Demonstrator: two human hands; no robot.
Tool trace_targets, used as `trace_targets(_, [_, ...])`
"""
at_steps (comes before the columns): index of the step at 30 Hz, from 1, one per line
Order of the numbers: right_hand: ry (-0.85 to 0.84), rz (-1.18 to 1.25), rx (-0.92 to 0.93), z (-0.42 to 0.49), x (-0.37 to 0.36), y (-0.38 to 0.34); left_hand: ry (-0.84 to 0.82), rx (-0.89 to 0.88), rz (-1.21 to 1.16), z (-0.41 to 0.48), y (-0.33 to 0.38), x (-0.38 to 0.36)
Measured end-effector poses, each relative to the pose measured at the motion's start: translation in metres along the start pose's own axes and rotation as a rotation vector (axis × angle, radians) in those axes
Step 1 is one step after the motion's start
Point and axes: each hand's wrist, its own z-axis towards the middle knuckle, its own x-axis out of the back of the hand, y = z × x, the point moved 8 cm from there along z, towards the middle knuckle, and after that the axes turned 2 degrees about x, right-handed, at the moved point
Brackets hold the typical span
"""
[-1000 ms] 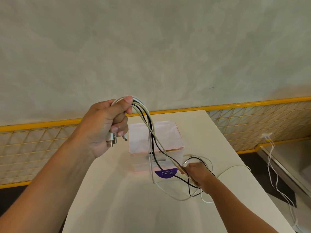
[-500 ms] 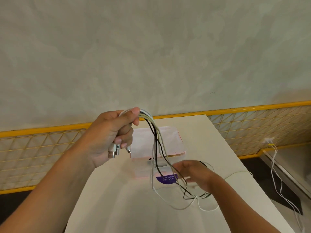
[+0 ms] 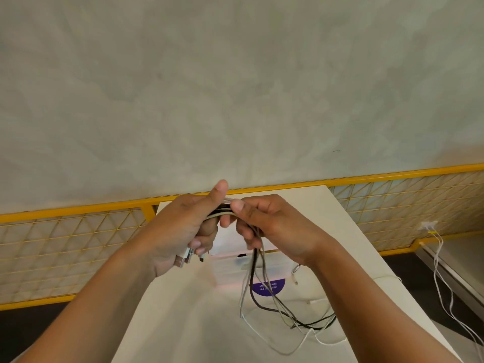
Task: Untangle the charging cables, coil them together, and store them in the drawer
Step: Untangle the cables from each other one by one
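We are gripping the charging cables (image 3: 252, 273) in our left hand (image 3: 180, 231) while our right hand (image 3: 275, 226) is apparently pinching them alongside.

A plain indoor workspace: white table (image 3: 178, 323), plastered wall (image 3: 235, 87), yellow-framed mesh panel (image 3: 65, 244).

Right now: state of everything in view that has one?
left hand: grips the charging cables, USB plugs poking out below
right hand: pinches the same cables beside the left hand
charging cables: raised at the hands, slack loops crossed on the white table
drawer box: on the table, appears shut, partly hidden
wall-socket cables: plugged in, hanging
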Motion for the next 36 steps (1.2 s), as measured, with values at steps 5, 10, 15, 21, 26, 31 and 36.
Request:
trace_targets(5, [0.049,-0.095,-0.016,-0.001,0.007,0.007,0.014,0.021,0.108,0.0,-0.004,0.004])
trace_targets(10, [0.049,-0.143,-0.048,-0.003,0.02,0.015,0.037,0.037,0.296,-0.002,-0.004,0.002])
trace_targets(15, [0.003,-0.28,-0.046,0.001,0.028,0.019,0.051,0.029,0.485,0.007,-0.008,0.003])
trace_targets(21, [0.059,-0.505,-0.122,-0.002,0.051,0.04,0.099,0.001,0.654,0.014,-0.023,0.021])
trace_targets(26, [0.137,-0.555,-0.155,-0.004,0.065,0.058,0.111,0.016,0.684,0.017,-0.041,0.027])
trace_targets(31, [0.176,-0.526,-0.184,-0.009,0.076,0.076,0.092,0.097,0.537,0.018,-0.064,0.036])
trace_targets(36, [0.246,-0.533,-0.203,-0.016,0.093,0.087,0.069,0.141,0.478,0.014,-0.075,0.041])
